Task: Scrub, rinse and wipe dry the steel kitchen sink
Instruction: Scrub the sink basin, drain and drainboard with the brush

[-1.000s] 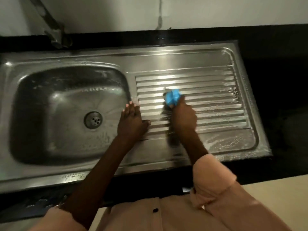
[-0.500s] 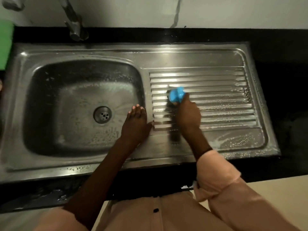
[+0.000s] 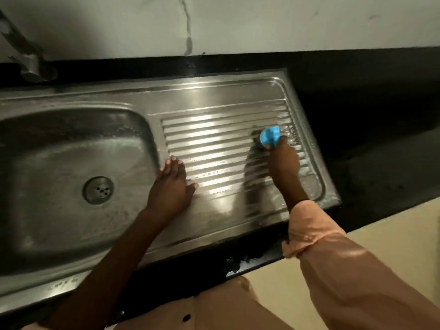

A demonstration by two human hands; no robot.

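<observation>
The steel sink [image 3: 214, 96] fills the view, with its wet basin [image 3: 59, 163] and drain [image 3: 98, 190] on the left and a ribbed drainboard [image 3: 214, 144] on the right. My right hand [image 3: 284, 160] grips a blue scrubber [image 3: 269, 136] and presses it on the far right end of the ribs. My left hand [image 3: 172, 184] rests flat, fingers straight, on the steel between basin and drainboard. Soapy film lies at the drainboard's near right corner.
A steel tap [image 3: 28, 60] stands at the back left on the black counter [image 3: 369, 103]. A pale wall [image 3: 238, 22] runs behind. The counter's front edge is near my body, with light floor [image 3: 392, 229] to the right.
My right hand has carried the blue scrubber along the ribs from the drainboard's left part to its far right end. The left hand stays planted. My head has shifted right.
</observation>
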